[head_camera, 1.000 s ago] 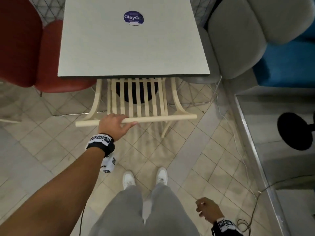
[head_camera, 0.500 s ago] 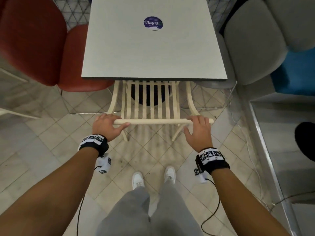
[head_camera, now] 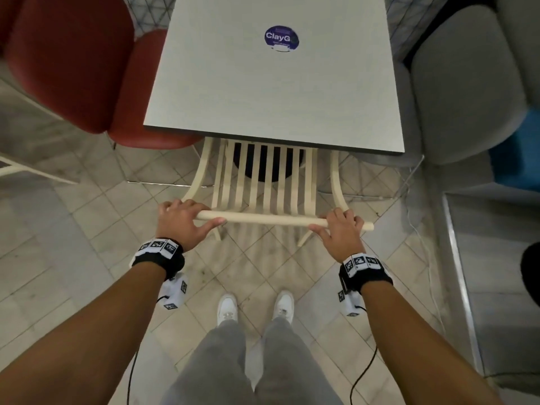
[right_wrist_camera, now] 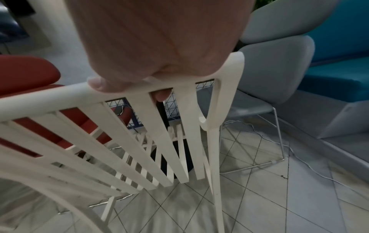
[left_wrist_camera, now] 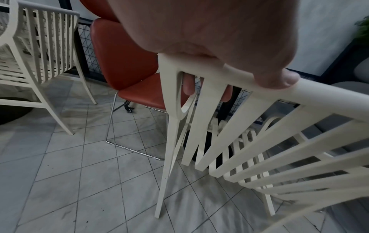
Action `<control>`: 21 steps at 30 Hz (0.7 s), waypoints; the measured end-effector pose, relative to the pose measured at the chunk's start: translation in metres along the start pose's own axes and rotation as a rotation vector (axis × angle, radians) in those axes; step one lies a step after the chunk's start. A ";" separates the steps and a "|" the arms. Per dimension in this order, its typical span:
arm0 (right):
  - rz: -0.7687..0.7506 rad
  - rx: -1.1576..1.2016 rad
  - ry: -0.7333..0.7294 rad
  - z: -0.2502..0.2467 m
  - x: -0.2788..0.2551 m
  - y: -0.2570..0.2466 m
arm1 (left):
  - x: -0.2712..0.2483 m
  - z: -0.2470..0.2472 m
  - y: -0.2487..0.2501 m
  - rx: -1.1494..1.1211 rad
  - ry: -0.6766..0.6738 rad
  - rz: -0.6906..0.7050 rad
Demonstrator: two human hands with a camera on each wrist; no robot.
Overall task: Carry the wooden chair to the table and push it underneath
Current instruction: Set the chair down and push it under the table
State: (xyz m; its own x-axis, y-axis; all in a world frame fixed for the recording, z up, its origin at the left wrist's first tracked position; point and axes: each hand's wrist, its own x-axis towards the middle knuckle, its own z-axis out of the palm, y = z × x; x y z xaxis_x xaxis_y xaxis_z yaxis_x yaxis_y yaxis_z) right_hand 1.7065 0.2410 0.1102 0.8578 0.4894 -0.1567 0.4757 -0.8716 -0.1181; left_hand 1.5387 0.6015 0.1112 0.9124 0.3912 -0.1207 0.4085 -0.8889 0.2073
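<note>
The cream slatted wooden chair point(head_camera: 266, 182) stands in front of me, its seat hidden under the grey square table point(head_camera: 277, 92). My left hand point(head_camera: 182, 219) grips the left end of the top rail point(head_camera: 263, 219), thumb along the near side. My right hand point(head_camera: 340, 229) grips the right end of the same rail. In the left wrist view the chair point(left_wrist_camera: 239, 119) shows with fingers point(left_wrist_camera: 188, 86) curled behind the rail. In the right wrist view the thumb lies on the chair's rail point(right_wrist_camera: 60, 97) and a fingertip point(right_wrist_camera: 161, 95) shows between the slats.
A red chair point(head_camera: 87, 68) stands left of the table, a grey chair point(head_camera: 467, 83) on the right, a blue seat point(head_camera: 517, 153) beyond it. Another cream slatted chair point(left_wrist_camera: 40, 55) stands far left. A cable point(head_camera: 420, 244) runs over the tiled floor. The table's dark base point(head_camera: 267, 165) shows behind the slats.
My right hand rose from beside my leg and took hold of the rail's right end. The left hand slid to the rail's left end. The view came closer to the table.
</note>
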 end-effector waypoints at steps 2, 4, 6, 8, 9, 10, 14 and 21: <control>-0.010 0.010 0.007 -0.001 0.000 0.008 | -0.005 0.001 0.009 -0.018 0.015 -0.015; -0.011 0.019 -0.016 -0.002 0.001 0.016 | -0.010 0.003 0.017 -0.027 0.019 -0.029; -0.009 0.029 -0.027 -0.002 0.000 0.024 | -0.015 0.005 0.025 -0.042 0.015 -0.036; -0.009 0.044 -0.020 -0.001 -0.003 0.031 | -0.020 0.006 0.031 -0.059 0.007 -0.048; -0.012 0.048 -0.018 -0.001 -0.005 0.035 | -0.024 0.007 0.034 -0.064 0.001 -0.056; -0.018 0.049 -0.014 -0.001 -0.007 0.039 | -0.028 0.008 0.037 -0.067 -0.004 -0.063; -0.038 0.040 -0.012 -0.001 -0.014 0.051 | -0.044 0.014 0.048 -0.068 -0.011 -0.087; -0.017 0.076 0.010 0.000 -0.027 0.043 | -0.049 0.013 0.046 -0.083 -0.038 -0.124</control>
State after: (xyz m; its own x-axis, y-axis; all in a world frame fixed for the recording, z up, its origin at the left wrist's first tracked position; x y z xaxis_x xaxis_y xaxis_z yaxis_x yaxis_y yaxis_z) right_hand 1.7039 0.1899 0.1091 0.8518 0.5034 -0.1448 0.4743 -0.8586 -0.1945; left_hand 1.5125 0.5379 0.1138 0.8540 0.4858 -0.1864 0.5199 -0.8110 0.2682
